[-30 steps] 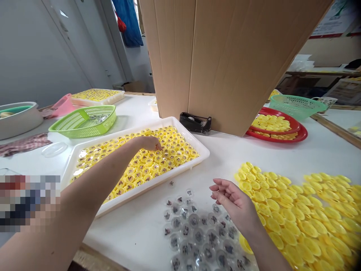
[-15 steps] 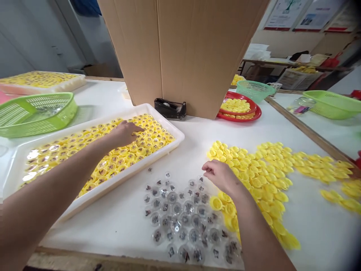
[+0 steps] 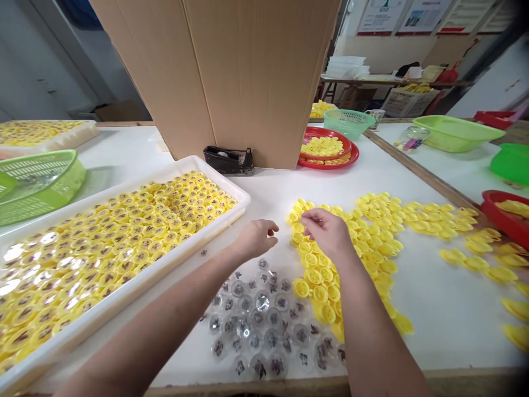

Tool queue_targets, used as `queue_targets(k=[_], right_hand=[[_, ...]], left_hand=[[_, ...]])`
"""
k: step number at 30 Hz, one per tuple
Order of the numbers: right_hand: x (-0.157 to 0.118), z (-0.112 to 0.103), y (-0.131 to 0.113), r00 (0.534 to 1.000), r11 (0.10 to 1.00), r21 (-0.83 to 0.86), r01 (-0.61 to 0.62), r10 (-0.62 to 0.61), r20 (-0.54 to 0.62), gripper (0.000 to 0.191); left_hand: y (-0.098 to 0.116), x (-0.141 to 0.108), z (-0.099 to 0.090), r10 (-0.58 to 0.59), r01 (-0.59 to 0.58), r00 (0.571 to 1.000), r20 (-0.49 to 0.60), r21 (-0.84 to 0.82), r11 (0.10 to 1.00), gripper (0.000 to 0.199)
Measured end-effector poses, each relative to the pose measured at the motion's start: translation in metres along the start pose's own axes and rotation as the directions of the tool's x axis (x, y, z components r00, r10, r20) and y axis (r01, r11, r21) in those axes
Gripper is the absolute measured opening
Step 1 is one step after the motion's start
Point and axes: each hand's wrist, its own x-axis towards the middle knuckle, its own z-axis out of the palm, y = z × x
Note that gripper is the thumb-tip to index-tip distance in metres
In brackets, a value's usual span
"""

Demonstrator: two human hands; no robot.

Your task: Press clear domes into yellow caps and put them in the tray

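My left hand point(image 3: 258, 238) is above the bare strip between the white tray and the yellow pieces, its thumb and fingers apart and nothing visible between them. Over the near-left part of the heap of round yellow plastic cups point(image 3: 318, 275), my right hand point(image 3: 328, 231) has its fingertips pinched together; whatever they hold is hidden. Clear plastic domes point(image 3: 270, 317) with small dark printed figures lie loose on the table below both hands. At the left, the white tray point(image 3: 243, 205) is filled with yellow cups that carry printed clear tops point(image 3: 144, 220).
A tall cardboard box point(image 3: 243, 82) stands behind a black tape dispenser point(image 3: 228, 160). Red plates point(image 3: 351, 157) hold yellow pieces beside a mint-green basket point(image 3: 349, 122). A lime-green basket point(image 3: 53, 182) stands at the left. A wooden strip point(image 3: 421, 165) crosses the right side.
My left hand has left the tray and moved right, near my right hand. My right hand has shifted onto the yellow cups, fingertips pinched. The camera view has turned rightward.
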Motion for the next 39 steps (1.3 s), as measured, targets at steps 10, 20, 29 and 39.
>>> queue_targets(k=[10, 20, 29, 39], right_hand=[[-0.003, -0.011, -0.017, 0.960, 0.895, 0.437, 0.092, 0.037, -0.277, 0.017], [-0.006, -0.007, -0.024, 0.978, 0.917, 0.397, 0.032, 0.052, -0.200, 0.017], [-0.009, 0.024, -0.010, 0.992, 0.995, 0.033, 0.091, -0.093, 0.087, 0.012], [-0.022, 0.061, -0.024, 0.976, 0.947, -0.239, 0.215, -0.198, 0.091, 0.020]], left_hand=[[0.019, 0.030, 0.069, 0.068, -0.066, 0.995, -0.071, 0.038, 0.997, 0.042], [0.004, 0.005, 0.052, 0.114, -0.107, 0.990, -0.079, 0.086, 0.991, 0.029], [-0.028, -0.014, 0.029, -0.011, 0.014, 0.997, -0.076, 0.046, 0.999, 0.037], [-0.015, -0.042, 0.017, -0.237, 0.215, 0.957, -0.169, -0.139, 0.967, 0.025]])
